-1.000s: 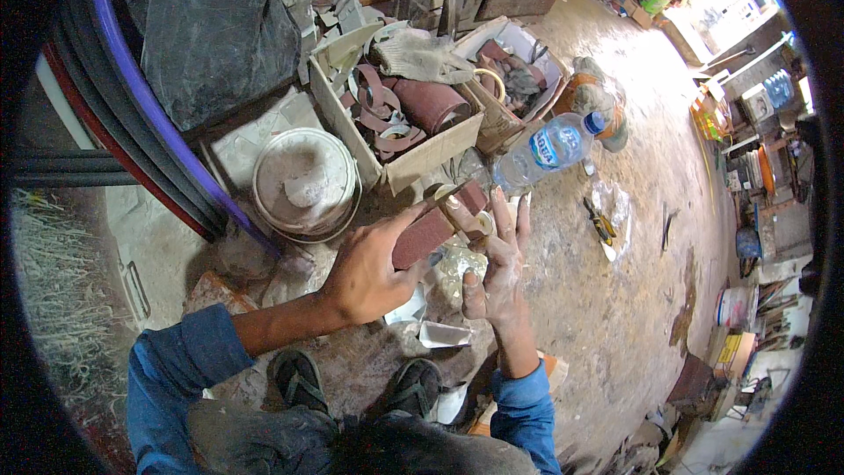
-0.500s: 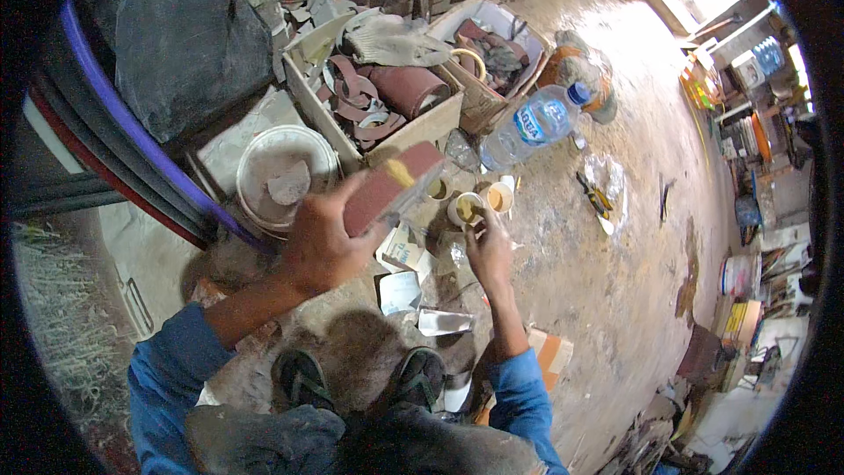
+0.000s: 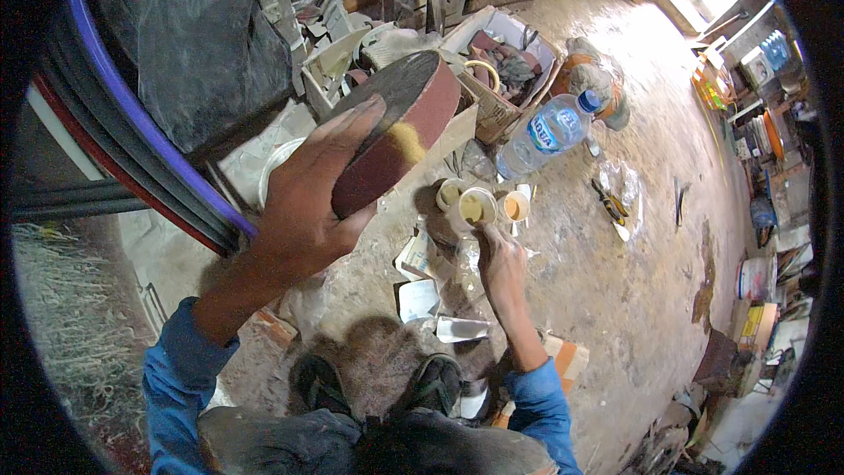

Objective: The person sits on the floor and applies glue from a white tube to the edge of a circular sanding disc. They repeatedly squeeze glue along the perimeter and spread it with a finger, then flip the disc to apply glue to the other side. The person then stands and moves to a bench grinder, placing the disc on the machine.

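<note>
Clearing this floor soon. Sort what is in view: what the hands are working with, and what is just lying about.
In hand:
- left hand grips a roll of reddish-brown sandpaper
- right hand reaches to the small open cups on the floor

Lying about:
- plastic water bottle
- cardboard boxes of scraps
- black plastic bag
- pliers

The scene is being viewed from a single head-worn fisheye camera, looking steeply down over the person's own knees and sandals at the dirt floor (image 3: 633, 281). The left hand (image 3: 308, 202) is being seen very near the lens, the right hand (image 3: 503, 268) lower and farther off. Straight edges are being bent toward the dark circular rim.
</note>
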A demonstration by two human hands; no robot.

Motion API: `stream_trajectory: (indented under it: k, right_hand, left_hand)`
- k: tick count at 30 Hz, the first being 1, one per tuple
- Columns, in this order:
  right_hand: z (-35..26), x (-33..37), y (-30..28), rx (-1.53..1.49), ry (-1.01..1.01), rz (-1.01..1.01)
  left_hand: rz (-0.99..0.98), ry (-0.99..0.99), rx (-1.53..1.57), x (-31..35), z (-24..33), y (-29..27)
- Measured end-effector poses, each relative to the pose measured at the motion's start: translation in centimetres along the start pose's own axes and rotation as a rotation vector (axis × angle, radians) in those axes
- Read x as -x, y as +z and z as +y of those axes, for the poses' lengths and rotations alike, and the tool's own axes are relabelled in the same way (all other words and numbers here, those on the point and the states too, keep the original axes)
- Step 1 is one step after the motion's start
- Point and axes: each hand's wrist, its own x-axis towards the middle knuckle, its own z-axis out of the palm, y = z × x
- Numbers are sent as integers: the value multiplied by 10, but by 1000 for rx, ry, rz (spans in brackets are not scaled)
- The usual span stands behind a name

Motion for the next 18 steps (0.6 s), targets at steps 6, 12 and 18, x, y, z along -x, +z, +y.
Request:
stream_trajectory:
  k: [6, 12, 18]
  right_hand:
    - [-74, -15, -71, 22, -212, -226]
    - [-96, -26, -88, 89, -347, -248]
    - [-94, -29, -83, 23, -272, -281]
  left_hand:
    - [-51, 298, -376, 0, -8, 26]
    - [-113, 479, -734, 10, -18, 49]
    - [-93, 506, -860, 11, -15, 53]
